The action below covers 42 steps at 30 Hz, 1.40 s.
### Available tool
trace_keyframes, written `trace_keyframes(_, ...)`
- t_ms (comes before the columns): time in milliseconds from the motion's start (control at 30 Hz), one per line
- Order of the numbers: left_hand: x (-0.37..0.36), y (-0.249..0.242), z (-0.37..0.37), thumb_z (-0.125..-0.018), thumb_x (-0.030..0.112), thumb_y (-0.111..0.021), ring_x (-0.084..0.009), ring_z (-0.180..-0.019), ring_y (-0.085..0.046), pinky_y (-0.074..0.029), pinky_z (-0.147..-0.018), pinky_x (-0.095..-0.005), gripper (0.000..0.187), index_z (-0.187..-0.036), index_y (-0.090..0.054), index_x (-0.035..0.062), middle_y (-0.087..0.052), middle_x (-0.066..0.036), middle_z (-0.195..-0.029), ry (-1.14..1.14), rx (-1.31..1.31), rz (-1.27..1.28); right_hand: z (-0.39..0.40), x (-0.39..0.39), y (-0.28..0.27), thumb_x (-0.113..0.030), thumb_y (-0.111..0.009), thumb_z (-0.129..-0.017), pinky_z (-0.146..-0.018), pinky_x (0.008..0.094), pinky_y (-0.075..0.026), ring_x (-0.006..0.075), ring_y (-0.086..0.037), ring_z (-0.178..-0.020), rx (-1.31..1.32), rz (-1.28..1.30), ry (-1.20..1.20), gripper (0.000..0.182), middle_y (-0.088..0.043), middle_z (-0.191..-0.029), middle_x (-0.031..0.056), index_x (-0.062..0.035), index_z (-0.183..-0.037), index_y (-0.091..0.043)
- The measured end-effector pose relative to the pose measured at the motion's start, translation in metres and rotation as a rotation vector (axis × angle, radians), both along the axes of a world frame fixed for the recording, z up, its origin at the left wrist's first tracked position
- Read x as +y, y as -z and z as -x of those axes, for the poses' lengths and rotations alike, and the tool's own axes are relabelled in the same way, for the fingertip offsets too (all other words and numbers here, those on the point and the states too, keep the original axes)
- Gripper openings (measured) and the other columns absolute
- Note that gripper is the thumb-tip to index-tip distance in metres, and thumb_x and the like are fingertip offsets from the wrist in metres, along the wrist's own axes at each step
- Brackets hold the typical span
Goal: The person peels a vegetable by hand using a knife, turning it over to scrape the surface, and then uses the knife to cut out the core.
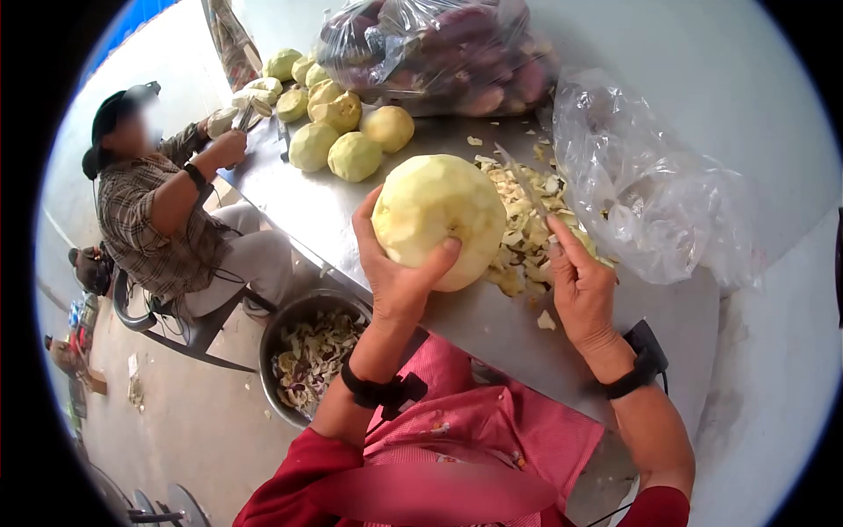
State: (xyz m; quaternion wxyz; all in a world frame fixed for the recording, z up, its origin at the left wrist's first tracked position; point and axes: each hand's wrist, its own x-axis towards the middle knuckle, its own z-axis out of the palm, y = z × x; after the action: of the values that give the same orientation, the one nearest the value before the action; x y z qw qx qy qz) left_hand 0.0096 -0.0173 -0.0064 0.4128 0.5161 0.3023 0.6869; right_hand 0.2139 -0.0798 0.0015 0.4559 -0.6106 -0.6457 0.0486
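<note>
My left hand (399,272) holds a large, pale, peeled round vegetable (439,215) from its left and underside, the thumb pressed on its front. A knife (520,178) is in my right hand (581,285), its blade pointing up and to the left, apart from the vegetable. Under and beyond the knife, a heap of peel scraps (527,230) lies on the metal table (492,329). Behind the held vegetable, several peeled round ones (355,156) sit together.
A clear bag of purple vegetables (439,53) stands at the back, with a crumpled clear plastic bag (650,189) at the right. A metal bowl of peelings (274,386) is below the table's left edge. At the left a seated person (162,198) works with both hands.
</note>
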Motion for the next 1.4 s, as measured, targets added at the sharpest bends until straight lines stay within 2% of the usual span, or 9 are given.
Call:
trace_keyframes(233, 0.000, -0.004, 0.000, -0.070, 0.013, -0.086, -0.0265, -0.117, -0.057, -0.051, -0.097, -0.0397, 0.094, -0.143, -0.028, 0.0048, -0.050, -0.017, -0.130, 0.069, -0.121, 0.089, 0.012, -0.003, -0.003, -0.008, -0.065, -0.093, -0.062, 0.0317, -0.053, 0.0252, -0.069, -0.071, -0.135, -0.423, -0.259, 0.034, -0.072, -0.096, 0.0144, -0.0104, -0.127, -0.065)
trace_keyframes(367, 0.001, -0.003, 0.003, -0.066, 0.013, -0.088, -0.0266, -0.119, -0.056, -0.050, -0.099, -0.0398, 0.101, -0.145, -0.024, 0.0037, -0.050, -0.017, -0.131, 0.098, -0.034, 0.073, 0.015, -0.008, 0.000, -0.008, -0.067, -0.090, -0.059, 0.0346, -0.053, 0.0267, -0.067, -0.067, -0.112, -0.352, -0.314, 0.038, -0.070, -0.089, 0.0124, -0.0123, -0.128, -0.065)
trace_keyframes(433, 0.006, 0.004, 0.003, -0.064, 0.014, -0.089, -0.0267, -0.120, -0.055, -0.049, -0.100, -0.0398, 0.106, -0.145, -0.023, 0.0034, -0.049, -0.017, -0.132, 0.087, 0.027, -0.007, 0.013, -0.009, 0.000, -0.010, -0.070, -0.086, -0.052, 0.0361, -0.050, 0.0254, -0.061, -0.058, -0.237, -0.355, -0.346, 0.043, -0.060, -0.073, 0.0073, -0.0159, -0.129, -0.066)
trace_keyframes(500, 0.008, 0.006, 0.003, -0.057, 0.014, -0.092, -0.0269, -0.123, -0.053, -0.047, -0.103, -0.0395, 0.117, -0.148, -0.019, 0.0032, -0.048, -0.017, -0.135, 0.097, 0.106, -0.095, 0.014, -0.012, 0.000, -0.011, -0.072, -0.084, -0.049, 0.0361, -0.048, 0.0240, -0.057, -0.054, -0.304, -0.358, -0.337, 0.045, -0.054, -0.069, 0.0056, -0.0178, -0.129, -0.066)
trace_keyframes(633, 0.001, 0.002, -0.002, -0.056, 0.013, -0.092, -0.0272, -0.124, -0.052, -0.046, -0.104, -0.0396, 0.118, -0.148, -0.019, 0.0031, -0.046, -0.017, -0.135, 0.132, 0.101, -0.128, 0.014, -0.013, -0.001, -0.014, -0.074, -0.082, -0.044, 0.0353, -0.044, 0.0215, -0.049, -0.048, -0.366, -0.376, -0.304, 0.049, -0.043, -0.064, 0.0035, -0.0218, -0.130, -0.066)
trace_keyframes(867, 0.007, 0.011, -0.001, -0.059, 0.017, -0.090, -0.0272, -0.123, -0.051, -0.046, -0.103, -0.0392, 0.114, -0.148, -0.020, 0.0038, -0.044, -0.017, -0.134, -0.017, 0.301, -0.230, 0.010, -0.010, -0.001, -0.013, -0.073, -0.083, -0.046, 0.0354, -0.044, 0.0215, -0.051, -0.049, -0.428, -0.378, -0.236, 0.049, -0.044, -0.065, 0.0039, -0.0207, -0.130, -0.065)
trace_keyframes(933, 0.000, 0.005, -0.002, -0.059, 0.016, -0.089, -0.0269, -0.121, -0.052, -0.046, -0.103, -0.0387, 0.112, -0.147, -0.021, 0.0041, -0.045, -0.017, -0.132, 0.014, 0.246, -0.142, 0.001, 0.000, -0.002, -0.011, -0.073, -0.082, -0.046, 0.0350, -0.044, 0.0214, -0.050, -0.050, -0.363, -0.404, -0.059, 0.050, -0.045, -0.066, 0.0038, -0.0201, -0.130, -0.065)
trace_keyframes(1167, 0.001, 0.005, -0.005, -0.060, 0.015, -0.089, -0.0261, -0.121, -0.053, -0.047, -0.102, -0.0375, 0.109, -0.146, -0.022, 0.0030, -0.045, -0.017, -0.132, 0.067, 0.187, -0.159, 0.014, -0.014, -0.003, -0.011, -0.075, -0.080, -0.046, 0.0353, -0.044, 0.0216, -0.049, -0.050, -0.364, -0.385, -0.328, 0.053, -0.044, -0.066, 0.0035, -0.0202, -0.131, -0.065)
trace_keyframes(1400, 0.001, 0.001, -0.006, -0.060, 0.014, -0.087, -0.0257, -0.118, -0.054, -0.048, -0.100, -0.0368, 0.105, -0.144, -0.025, 0.0021, -0.047, -0.016, -0.129, -0.077, 0.310, -0.206, 0.012, -0.010, -0.003, -0.011, -0.075, -0.078, -0.047, 0.0357, -0.044, 0.0215, -0.050, -0.050, -0.395, -0.398, -0.242, 0.054, -0.042, -0.066, 0.0032, -0.0222, -0.130, -0.066)
